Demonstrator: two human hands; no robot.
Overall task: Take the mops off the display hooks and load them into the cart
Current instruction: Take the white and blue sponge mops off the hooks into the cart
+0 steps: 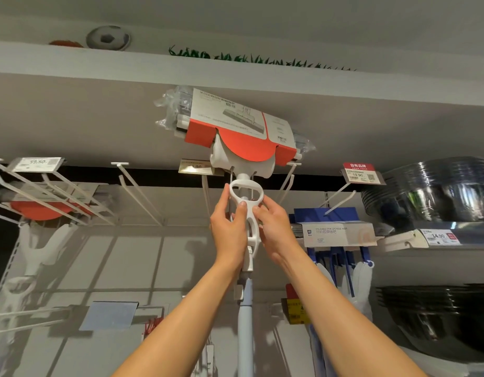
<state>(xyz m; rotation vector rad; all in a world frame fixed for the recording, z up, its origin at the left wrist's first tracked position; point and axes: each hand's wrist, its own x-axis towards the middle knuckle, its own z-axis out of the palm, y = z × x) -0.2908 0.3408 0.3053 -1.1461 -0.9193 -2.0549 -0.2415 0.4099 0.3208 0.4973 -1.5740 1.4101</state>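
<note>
Store shelving, one mop point(242, 126) (wrapped), left hand point(227, 221), right hand point(273, 224).

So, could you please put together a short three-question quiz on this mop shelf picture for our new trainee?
1. True or false: both hands grip the white lever on the mop's pole.
2. What colour is the cardboard sleeve around the mop head: A blue, B red and white, C green?
3. Fill in: the stacked clear bowls sit to the ____ of the mop.

Key
1. True: the left hand and right hand hold the lever.
2. B: see the sleeve on the mop.
3. Right: the bowls are at the right edge.
</note>
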